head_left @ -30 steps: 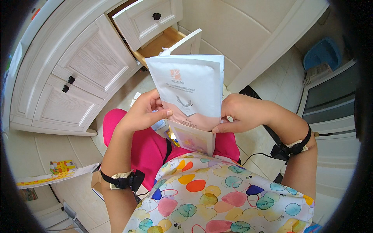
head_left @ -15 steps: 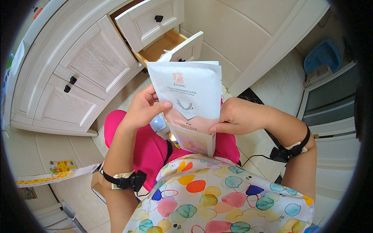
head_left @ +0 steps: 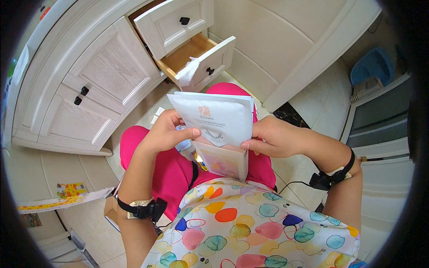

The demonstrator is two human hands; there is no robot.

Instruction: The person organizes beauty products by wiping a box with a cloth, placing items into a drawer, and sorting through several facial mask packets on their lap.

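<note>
A few flat white and pink face mask packets (head_left: pixel 219 117) stand upright together, their lower ends inside a thin pale box (head_left: pixel 217 161) with a flowery front. My left hand (head_left: pixel 166 133) grips the packets' left edge, thumb in front and fingers behind. At the right, my right hand (head_left: pixel 278 136) is closed at the box's upper corner, its thumb on the rim; most of its fingers are hidden behind the packets. The box rests at my lap, over my pink trousers (head_left: pixel 167 172). Beside it, under my left hand, a blue-and-white package (head_left: pixel 184 145) shows in part.
An open drawer (head_left: pixel 210 67) of the white cabinet (head_left: pixel 105 64) stands ahead, a white cloth-like piece (head_left: pixel 188 72) hanging over its side. Another drawer (head_left: pixel 176 22) above it is pulled out too. A blue basin (head_left: pixel 372 67) is at far right; an opened carton (head_left: pixel 111 214) lies at lower left.
The packets have moved down, deeper into the box, and tilted back. My left hand has come down a little with them; my right hand stays at the box.
</note>
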